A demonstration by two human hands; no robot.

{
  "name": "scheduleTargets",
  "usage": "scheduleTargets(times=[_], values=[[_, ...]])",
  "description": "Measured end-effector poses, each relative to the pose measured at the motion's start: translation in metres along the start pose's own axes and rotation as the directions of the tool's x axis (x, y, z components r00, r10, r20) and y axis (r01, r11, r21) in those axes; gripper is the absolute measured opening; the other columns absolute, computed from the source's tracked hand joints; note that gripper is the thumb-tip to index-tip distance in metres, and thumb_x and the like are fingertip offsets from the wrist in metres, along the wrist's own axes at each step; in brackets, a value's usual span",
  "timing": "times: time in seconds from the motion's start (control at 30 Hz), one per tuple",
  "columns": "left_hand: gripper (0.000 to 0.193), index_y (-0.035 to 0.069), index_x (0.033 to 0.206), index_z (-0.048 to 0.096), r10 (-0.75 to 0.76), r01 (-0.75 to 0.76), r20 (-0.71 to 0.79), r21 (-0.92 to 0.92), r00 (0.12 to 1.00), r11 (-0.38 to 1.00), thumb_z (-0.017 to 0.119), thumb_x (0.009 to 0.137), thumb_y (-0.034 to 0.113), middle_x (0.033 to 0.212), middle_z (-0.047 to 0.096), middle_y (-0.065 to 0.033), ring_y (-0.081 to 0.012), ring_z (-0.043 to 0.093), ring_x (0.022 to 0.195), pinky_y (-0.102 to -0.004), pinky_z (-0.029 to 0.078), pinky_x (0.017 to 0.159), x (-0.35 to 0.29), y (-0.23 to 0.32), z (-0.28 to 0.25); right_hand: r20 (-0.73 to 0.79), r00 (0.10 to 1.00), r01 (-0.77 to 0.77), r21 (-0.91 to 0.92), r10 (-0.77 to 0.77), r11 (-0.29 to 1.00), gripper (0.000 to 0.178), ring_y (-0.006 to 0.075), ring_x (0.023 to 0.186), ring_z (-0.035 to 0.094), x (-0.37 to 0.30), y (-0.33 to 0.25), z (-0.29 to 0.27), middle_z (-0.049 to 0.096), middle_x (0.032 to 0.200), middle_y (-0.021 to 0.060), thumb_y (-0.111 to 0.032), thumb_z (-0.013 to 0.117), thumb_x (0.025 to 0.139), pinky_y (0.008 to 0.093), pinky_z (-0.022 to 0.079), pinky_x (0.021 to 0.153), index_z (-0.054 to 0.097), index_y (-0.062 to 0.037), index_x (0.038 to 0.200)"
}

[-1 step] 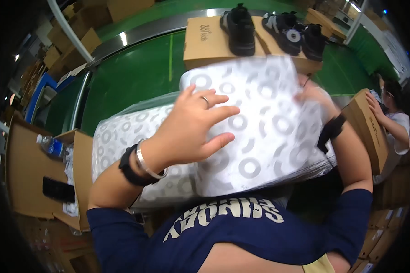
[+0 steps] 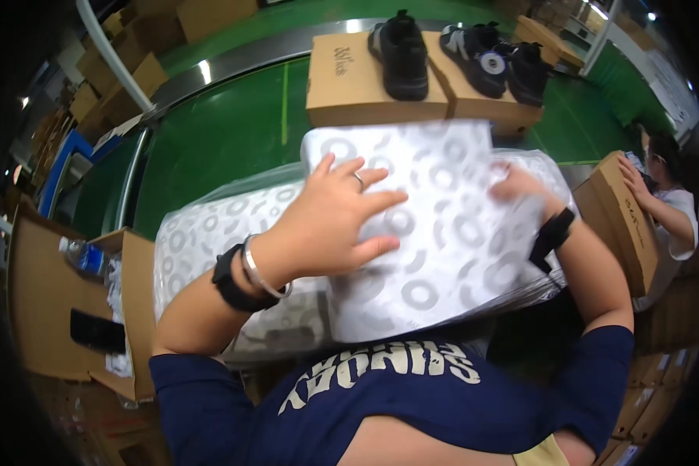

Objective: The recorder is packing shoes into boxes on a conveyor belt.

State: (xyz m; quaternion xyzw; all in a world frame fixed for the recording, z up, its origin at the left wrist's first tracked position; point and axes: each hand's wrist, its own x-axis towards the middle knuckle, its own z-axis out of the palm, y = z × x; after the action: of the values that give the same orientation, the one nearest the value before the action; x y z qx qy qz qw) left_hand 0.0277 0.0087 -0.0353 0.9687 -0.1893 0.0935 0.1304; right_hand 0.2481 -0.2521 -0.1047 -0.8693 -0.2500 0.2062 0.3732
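we see dark lettering [image 2: 340, 62] on the tan shoebox [image 2: 357, 92], pale lettering [image 2: 396, 363] on our navy shirt [image 2: 520, 404]. on our side of the shoebox is the patterned paper [image 2: 436, 229]: our left hand [image 2: 330, 217] spreads wide on it; our right hand [image 2: 526, 191] half-curls at its edge, hold too blurred to tell.

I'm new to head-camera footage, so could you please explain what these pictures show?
There is no machine here: someone works bare-handed, seen from above by the left of two fisheye cameras worn on the head, which is why edges bend. The left hand lies spread over a white sheet with grey rings; the right hand is at its right side, too blurred to tell whether it holds it. Similar patterned paper lies to the left. Beyond, on the green surface, black shoes sit on tan boxes.
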Motion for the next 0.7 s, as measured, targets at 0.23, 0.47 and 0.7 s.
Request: scheduleTargets(times=[0.23,0.47,0.7], values=[[0.051,0.023,0.112,0.056,0.028,-0.067,0.309,0.117,0.951,0.991,0.051,0.072,0.054,0.130,0.037,-0.0180,-0.0432,0.026,0.122,-0.0586,0.017,0.097,0.020,-0.006,0.045,-0.534,0.695,0.433,-0.224,-0.481,0.873,0.071,0.0208,0.080,0.058,0.099,-0.084,0.010,0.060,0.089,0.0138,-0.015,0.069,0.065,0.0300,0.046,0.072,0.036,0.0032,0.125],[0.050,0.023,0.110,0.057,0.027,-0.054,0.310,0.078,0.950,0.995,0.053,0.070,0.052,0.130,0.037,-0.0166,-0.0430,0.026,0.121,-0.0579,0.015,0.097,0.024,-0.003,0.051,-0.305,0.901,0.412,0.385,-0.308,0.826,0.033,0.0150,0.078,0.057,0.143,-0.120,0.011,0.061,0.086,0.0082,-0.013,0.067,0.070,0.0260,0.045,0.073,0.057,0.0000,0.098],[0.062,0.015,0.119,0.048,-0.015,-0.005,0.290,0.068,0.957,0.998,0.058,0.067,0.048,0.129,0.038,-0.0170,-0.0428,0.026,0.121,-0.0564,0.016,0.098,0.021,-0.011,0.046,-0.114,0.604,0.667,-0.468,-0.788,0.579,0.030,0.0368,0.113,0.041,-0.089,-0.113,0.001,0.038,0.122,0.0191,-0.004,0.073,0.050,0.0421,0.031,0.095,0.050,-0.0052,0.069]])
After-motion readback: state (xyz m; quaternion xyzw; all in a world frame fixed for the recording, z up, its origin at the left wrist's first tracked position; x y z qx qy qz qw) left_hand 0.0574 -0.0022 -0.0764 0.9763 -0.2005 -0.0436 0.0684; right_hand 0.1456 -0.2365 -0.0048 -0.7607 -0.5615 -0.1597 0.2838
